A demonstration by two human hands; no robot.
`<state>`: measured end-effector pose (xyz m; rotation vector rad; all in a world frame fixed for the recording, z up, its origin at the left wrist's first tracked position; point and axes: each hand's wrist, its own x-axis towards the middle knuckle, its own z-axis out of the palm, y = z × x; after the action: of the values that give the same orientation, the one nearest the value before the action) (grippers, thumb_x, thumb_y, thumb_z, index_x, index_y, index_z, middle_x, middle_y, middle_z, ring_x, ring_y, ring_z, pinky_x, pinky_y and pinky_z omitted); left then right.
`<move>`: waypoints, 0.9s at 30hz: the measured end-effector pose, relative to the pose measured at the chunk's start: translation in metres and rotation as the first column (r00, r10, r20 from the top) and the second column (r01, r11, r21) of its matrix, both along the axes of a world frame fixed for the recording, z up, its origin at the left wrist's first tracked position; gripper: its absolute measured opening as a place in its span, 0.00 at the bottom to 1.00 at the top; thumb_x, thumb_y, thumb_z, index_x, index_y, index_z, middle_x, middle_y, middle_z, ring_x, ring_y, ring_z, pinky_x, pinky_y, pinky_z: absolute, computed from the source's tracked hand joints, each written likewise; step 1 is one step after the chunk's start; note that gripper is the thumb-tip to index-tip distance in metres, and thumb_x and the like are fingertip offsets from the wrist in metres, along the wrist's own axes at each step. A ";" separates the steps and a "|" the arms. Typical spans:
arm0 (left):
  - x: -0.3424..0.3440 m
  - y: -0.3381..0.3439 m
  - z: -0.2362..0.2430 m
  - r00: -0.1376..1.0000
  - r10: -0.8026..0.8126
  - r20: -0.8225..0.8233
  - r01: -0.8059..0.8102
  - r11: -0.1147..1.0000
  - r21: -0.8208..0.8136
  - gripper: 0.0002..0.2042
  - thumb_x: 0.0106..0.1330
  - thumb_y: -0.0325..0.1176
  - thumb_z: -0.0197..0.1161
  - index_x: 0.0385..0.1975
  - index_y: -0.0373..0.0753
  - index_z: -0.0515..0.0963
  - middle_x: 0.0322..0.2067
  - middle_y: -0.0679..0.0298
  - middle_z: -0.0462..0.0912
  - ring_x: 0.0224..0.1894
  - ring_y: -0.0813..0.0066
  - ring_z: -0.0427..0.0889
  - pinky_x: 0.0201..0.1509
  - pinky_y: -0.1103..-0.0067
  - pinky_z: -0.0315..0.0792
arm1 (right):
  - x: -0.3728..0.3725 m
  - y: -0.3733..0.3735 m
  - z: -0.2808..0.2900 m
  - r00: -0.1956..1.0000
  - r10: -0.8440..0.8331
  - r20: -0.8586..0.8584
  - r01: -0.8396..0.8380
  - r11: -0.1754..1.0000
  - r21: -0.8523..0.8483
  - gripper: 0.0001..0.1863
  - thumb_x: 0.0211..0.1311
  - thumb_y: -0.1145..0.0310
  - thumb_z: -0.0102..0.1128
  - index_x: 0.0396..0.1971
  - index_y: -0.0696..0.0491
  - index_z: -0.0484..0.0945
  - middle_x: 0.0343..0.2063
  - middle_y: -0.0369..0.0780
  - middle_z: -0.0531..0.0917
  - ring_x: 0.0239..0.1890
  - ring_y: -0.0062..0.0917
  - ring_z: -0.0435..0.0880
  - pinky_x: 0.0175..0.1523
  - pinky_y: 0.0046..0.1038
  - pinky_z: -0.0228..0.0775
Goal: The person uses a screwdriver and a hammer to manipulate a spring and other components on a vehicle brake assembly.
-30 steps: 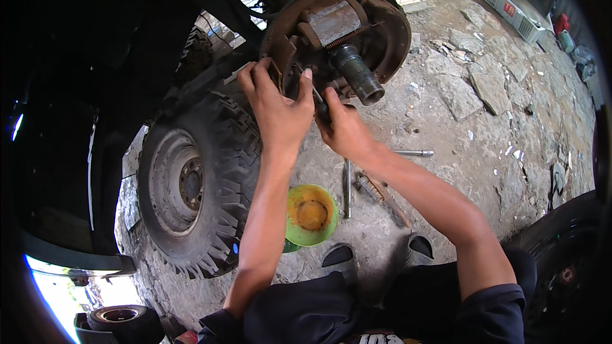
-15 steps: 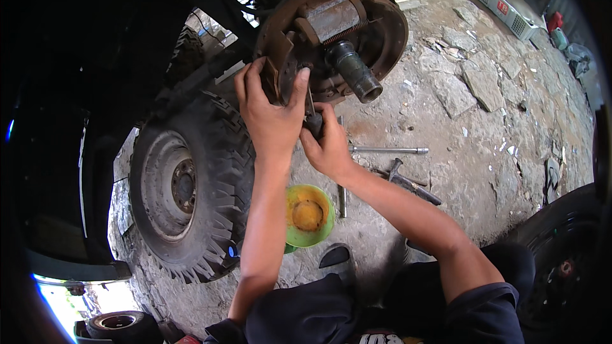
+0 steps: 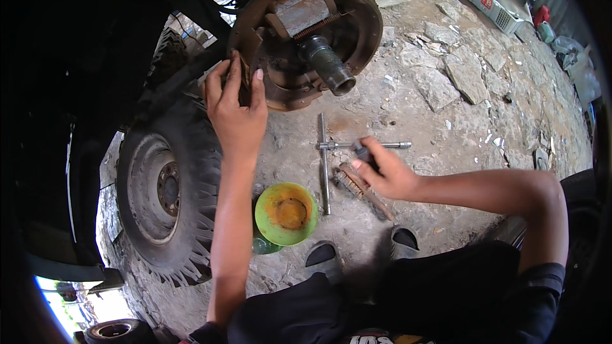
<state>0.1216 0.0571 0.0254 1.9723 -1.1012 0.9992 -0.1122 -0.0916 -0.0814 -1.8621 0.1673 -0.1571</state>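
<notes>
My left hand [image 3: 237, 105] is up at the left rim of a rusty drum brake assembly [image 3: 366, 38], with its fingers and thumb around a brown brake shoe [image 3: 246, 94]. A steel axle tube [image 3: 328, 66] sticks out from the middle, below a coil spring [image 3: 317, 27] and a worn metal block [image 3: 302, 14]. Apart from the brake, low over the floor, my right hand [image 3: 389, 175] is closed round a screwdriver's dark handle [image 3: 362, 150]; its shaft is not plain to see. Under that hand lies a wire brush with a wooden handle [image 3: 377, 205].
A cross-shaped steel wrench [image 3: 325, 181] lies on the rough stone floor. Left of it stands a green bowl [image 3: 308, 229] with orange-brown residue. A big treaded wheel [image 3: 143, 184] leans at the left. A white crate [image 3: 491, 7] sits far right.
My right hand has left the brake with the screwdriver and swung down and right, over the brush and wrench. My left hand stays on the brake shoe. The view has shifted slightly.
</notes>
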 end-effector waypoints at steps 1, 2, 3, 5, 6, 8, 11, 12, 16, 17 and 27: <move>0.000 -0.001 0.002 1.000 -0.018 0.003 0.018 1.000 0.004 0.19 0.61 0.30 0.68 0.51 0.30 0.80 0.45 0.55 0.77 0.50 0.57 0.75 0.55 0.67 0.71 | -0.003 -0.006 0.000 0.997 -0.072 0.030 0.069 0.992 0.105 0.19 0.73 0.61 0.54 0.53 0.57 0.63 0.23 0.41 0.77 0.25 0.24 0.77 0.31 0.31 0.69; -0.002 0.000 0.004 0.996 -0.051 -0.073 0.051 0.999 -0.004 0.20 0.62 0.31 0.68 0.54 0.32 0.79 0.47 0.55 0.76 0.51 0.57 0.75 0.56 0.68 0.71 | -0.006 -0.014 0.000 0.991 -0.129 0.038 0.126 0.990 0.059 0.19 0.73 0.61 0.54 0.53 0.57 0.64 0.23 0.41 0.76 0.26 0.23 0.77 0.31 0.30 0.69; -0.005 -0.001 0.006 0.995 -0.071 -0.067 0.071 0.997 -0.001 0.21 0.62 0.31 0.68 0.54 0.32 0.78 0.48 0.55 0.75 0.52 0.57 0.75 0.57 0.68 0.71 | -0.008 -0.027 -0.001 0.982 -0.185 0.049 0.184 0.983 0.013 0.19 0.73 0.60 0.54 0.53 0.57 0.65 0.23 0.41 0.76 0.26 0.22 0.76 0.31 0.30 0.69; -0.010 -0.008 0.017 0.990 -0.125 -0.059 0.126 0.992 0.008 0.22 0.62 0.31 0.68 0.56 0.34 0.77 0.49 0.54 0.75 0.53 0.57 0.75 0.58 0.68 0.71 | -0.002 -0.048 0.007 0.953 -0.298 0.059 0.301 0.953 -0.046 0.19 0.73 0.60 0.54 0.53 0.57 0.66 0.23 0.40 0.76 0.26 0.21 0.75 0.32 0.29 0.69; -0.011 -0.014 0.024 0.989 -0.150 0.006 0.150 0.987 0.050 0.22 0.62 0.32 0.68 0.56 0.35 0.76 0.51 0.54 0.74 0.55 0.57 0.75 0.59 0.68 0.70 | 0.004 -0.058 0.010 0.935 -0.349 0.058 0.352 0.934 -0.061 0.19 0.73 0.59 0.54 0.53 0.58 0.66 0.23 0.41 0.76 0.26 0.21 0.75 0.32 0.29 0.69; -0.013 -0.022 0.050 0.970 -0.233 0.064 0.227 0.970 0.085 0.21 0.61 0.31 0.68 0.55 0.35 0.76 0.51 0.54 0.74 0.54 0.57 0.75 0.59 0.68 0.70 | 0.022 -0.066 0.028 0.904 -0.412 0.111 0.420 0.906 -0.058 0.19 0.74 0.57 0.53 0.50 0.59 0.69 0.23 0.41 0.77 0.25 0.22 0.74 0.32 0.30 0.68; -0.007 -0.045 0.077 0.930 -0.328 0.169 0.291 0.933 0.210 0.21 0.60 0.32 0.68 0.53 0.37 0.76 0.52 0.56 0.76 0.54 0.56 0.76 0.60 0.66 0.68 | 0.044 -0.079 0.054 0.915 -0.379 0.139 0.384 0.923 -0.006 0.20 0.74 0.54 0.53 0.47 0.59 0.71 0.22 0.42 0.77 0.25 0.22 0.74 0.33 0.30 0.68; -0.003 -0.055 0.085 0.911 -0.355 0.210 0.295 0.917 0.269 0.21 0.60 0.32 0.68 0.53 0.37 0.77 0.52 0.56 0.76 0.54 0.56 0.76 0.60 0.66 0.68 | 0.049 -0.081 0.063 0.913 -0.388 0.127 0.388 0.921 0.031 0.21 0.73 0.53 0.53 0.45 0.59 0.73 0.22 0.40 0.77 0.25 0.22 0.74 0.33 0.29 0.68; 0.018 -0.087 0.100 0.870 -0.428 0.245 0.302 0.855 0.421 0.22 0.62 0.34 0.68 0.55 0.38 0.76 0.57 0.56 0.76 0.59 0.54 0.75 0.64 0.64 0.67 | 0.066 -0.085 0.065 0.898 -0.398 0.187 0.388 0.917 0.091 0.21 0.73 0.53 0.54 0.44 0.59 0.75 0.23 0.37 0.77 0.26 0.20 0.73 0.33 0.27 0.67; 0.021 -0.091 0.100 0.872 -0.440 0.216 0.313 0.839 0.445 0.22 0.63 0.35 0.67 0.56 0.38 0.76 0.59 0.55 0.75 0.60 0.54 0.75 0.65 0.65 0.67 | 0.068 -0.085 0.062 0.894 -0.397 0.209 0.383 0.918 0.106 0.21 0.73 0.53 0.54 0.44 0.59 0.75 0.23 0.37 0.76 0.26 0.20 0.73 0.33 0.27 0.67; 0.018 -0.093 0.094 0.911 -0.393 0.125 0.287 0.821 0.493 0.19 0.65 0.36 0.65 0.56 0.47 0.79 0.63 0.57 0.72 0.64 0.53 0.71 0.68 0.63 0.64 | 0.097 -0.076 0.020 0.877 -0.307 0.370 0.168 0.917 0.361 0.19 0.76 0.54 0.50 0.47 0.57 0.71 0.25 0.33 0.73 0.27 0.16 0.72 0.34 0.22 0.67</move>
<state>0.1397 -0.0362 0.1195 1.9362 -1.8985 0.8203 -0.0153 -0.1674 -0.0619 -1.4379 0.1156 -0.6642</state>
